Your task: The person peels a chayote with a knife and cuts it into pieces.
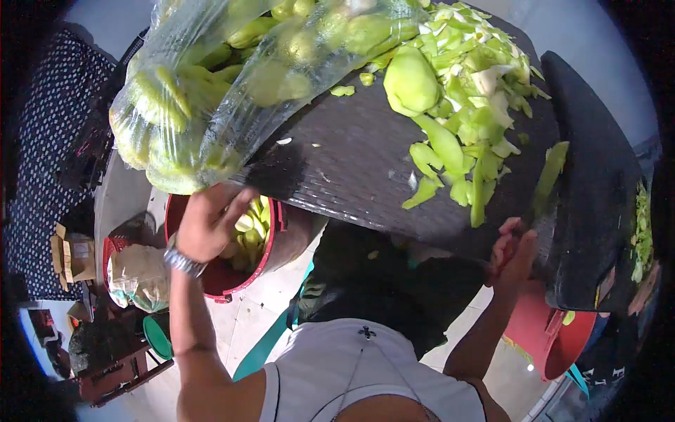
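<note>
My left hand [209, 219] is at the table's near edge, just below a clear plastic bag [176, 133] full of green chayotes. Its thumb and fingers are apart, with nothing seen between them; some fingertips are hidden by the bag. Beneath that hand, a red bucket [223, 294] holds pale green chayote pieces [253, 235]. At the table's right side, my right hand [512, 252] is closed around the handle of what looks like a knife [550, 176], its greenish blade pointing away from me. A peeled chayote [410, 81] lies beside a heap of green peels [478, 91].
The dark woven table [344, 165] has a rounded near edge. A black chair [590, 183] stands close on the right, above a red bucket [541, 330] lying at a tilt. To the left are a filled plastic sack [140, 278] and a cardboard box [76, 259].
</note>
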A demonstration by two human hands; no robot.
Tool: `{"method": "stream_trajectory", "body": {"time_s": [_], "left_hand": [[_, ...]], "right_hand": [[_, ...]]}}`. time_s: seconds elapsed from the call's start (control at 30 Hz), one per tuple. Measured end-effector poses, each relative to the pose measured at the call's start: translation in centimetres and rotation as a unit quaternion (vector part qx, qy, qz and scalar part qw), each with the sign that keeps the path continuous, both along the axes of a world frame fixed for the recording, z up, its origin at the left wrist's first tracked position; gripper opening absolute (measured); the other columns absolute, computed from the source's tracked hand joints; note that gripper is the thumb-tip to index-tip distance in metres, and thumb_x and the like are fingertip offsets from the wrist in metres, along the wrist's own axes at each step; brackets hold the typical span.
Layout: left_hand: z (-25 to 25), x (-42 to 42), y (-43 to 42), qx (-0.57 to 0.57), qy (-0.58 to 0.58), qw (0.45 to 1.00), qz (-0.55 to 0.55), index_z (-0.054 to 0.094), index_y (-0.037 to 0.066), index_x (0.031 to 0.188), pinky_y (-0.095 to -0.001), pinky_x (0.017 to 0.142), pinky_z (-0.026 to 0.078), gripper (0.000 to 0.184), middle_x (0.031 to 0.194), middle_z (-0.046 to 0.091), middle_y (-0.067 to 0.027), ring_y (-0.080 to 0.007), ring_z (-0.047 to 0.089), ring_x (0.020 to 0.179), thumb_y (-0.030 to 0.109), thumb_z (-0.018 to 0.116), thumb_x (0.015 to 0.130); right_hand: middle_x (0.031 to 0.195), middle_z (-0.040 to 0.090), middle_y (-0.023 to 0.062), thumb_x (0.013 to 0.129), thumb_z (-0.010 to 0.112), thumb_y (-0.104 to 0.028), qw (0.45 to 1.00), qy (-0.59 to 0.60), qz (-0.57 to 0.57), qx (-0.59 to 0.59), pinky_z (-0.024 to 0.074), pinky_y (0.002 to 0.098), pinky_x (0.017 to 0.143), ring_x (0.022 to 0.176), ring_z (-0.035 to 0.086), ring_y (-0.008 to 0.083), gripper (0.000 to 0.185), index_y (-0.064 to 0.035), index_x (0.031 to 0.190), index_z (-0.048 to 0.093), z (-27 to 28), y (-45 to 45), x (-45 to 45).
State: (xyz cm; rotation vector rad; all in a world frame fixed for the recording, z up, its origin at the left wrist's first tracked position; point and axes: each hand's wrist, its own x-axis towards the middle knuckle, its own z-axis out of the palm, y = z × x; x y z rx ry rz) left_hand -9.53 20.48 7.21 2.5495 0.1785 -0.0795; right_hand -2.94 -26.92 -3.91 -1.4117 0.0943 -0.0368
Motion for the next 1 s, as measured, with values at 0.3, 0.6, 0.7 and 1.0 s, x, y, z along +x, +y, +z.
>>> {"method": "stream_trajectory", "body": {"time_s": [0.3,0.6,0.7,1.0], "left_hand": [[-8.6,18.2,-7.3,0.248,-0.118,0.904,-0.327,0.020,0.000,0.161,-0.0516,0.127,0.011,0.070,0.169,0.019,-0.0207,-0.0354,0.015,0.158,0.042,0.038,0.109],[-6.7,11.6,-4.5,0.209,-0.077,0.923,-0.313,0.020,0.000,0.162,-0.0522,0.127,0.011,0.084,0.168,0.021,-0.0222,-0.0391,0.018,0.156,0.048,0.050,0.101],[-6.5,11.8,-4.8,0.229,-0.061,0.921,-0.308,0.019,0.001,0.162,-0.0525,0.127,0.012,0.089,0.168,0.021,-0.0218,-0.0384,0.018,0.157,0.053,0.052,0.098],[-8.7,18.2,-6.9,0.201,-0.108,0.938,-0.260,0.021,0.001,0.162,-0.0540,0.127,0.012,0.089,0.168,0.022,-0.0209,-0.0374,0.017,0.157,0.057,0.051,0.099]], "right_hand": [[0.054,0.042,-0.0046,0.100,0.047,-0.069,0.997,-0.028,-0.024,-0.062,0.0241,0.0215,0.037,0.040,0.034,0.0037,0.062,-0.0077,0.103,0.057,0.9,1.1,-0.5],[0.055,0.043,-0.0051,0.094,0.053,-0.075,1.000,-0.014,0.000,-0.026,0.0229,0.0209,0.036,0.040,0.034,0.0025,0.069,-0.0063,0.101,0.056,0.7,0.6,-0.2],[0.056,0.043,-0.0053,0.091,0.054,-0.078,1.000,0.005,0.009,-0.024,0.0239,0.0210,0.036,0.041,0.034,0.0023,0.072,-0.0060,0.100,0.056,1.1,0.5,-0.5],[0.057,0.042,-0.0055,0.096,0.052,-0.072,0.998,0.038,0.033,-0.030,0.0260,0.0200,0.035,0.042,0.037,0.0020,0.066,-0.0066,0.100,0.055,1.6,0.5,-0.3]]}}
